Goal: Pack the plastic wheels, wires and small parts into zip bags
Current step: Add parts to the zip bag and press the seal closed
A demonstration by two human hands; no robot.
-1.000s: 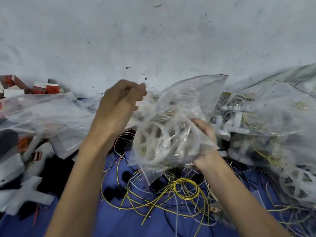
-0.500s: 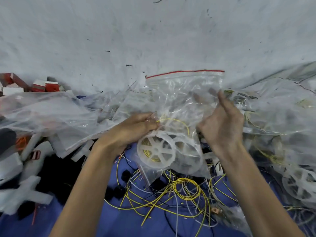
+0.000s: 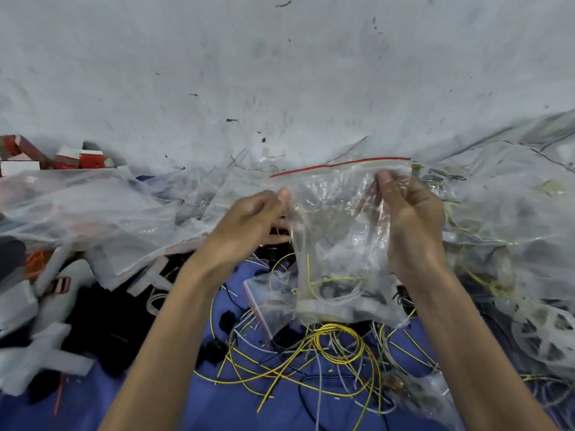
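Observation:
I hold a clear zip bag (image 3: pixel 336 213) with a red zip line upright in front of me. My left hand (image 3: pixel 252 225) pinches its left edge just below the zip. My right hand (image 3: pixel 407 219) grips the bag's upper right side, fingers curled into the plastic. Yellow wire and pale plastic parts lie at the bag's bottom, blurred. Under the bag, loose yellow and white wires (image 3: pixel 326 353) tangle on the blue cloth (image 3: pixel 186 399). A white plastic wheel (image 3: pixel 547 337) shows through plastic at the right.
A heap of clear plastic bags (image 3: pixel 93 206) lies at the left, more filled bags (image 3: pixel 504 213) at the right. White foam pieces (image 3: pixel 46 309) sit at the lower left, red and white boxes (image 3: pixel 77 158) by the grey wall. A small zip bag (image 3: pixel 267 303) lies under the held one.
The bag was raised and now hangs longer, with the zip line higher. My left hand moved up from the wheels to the bag's left edge. My right hand climbed toward the zip.

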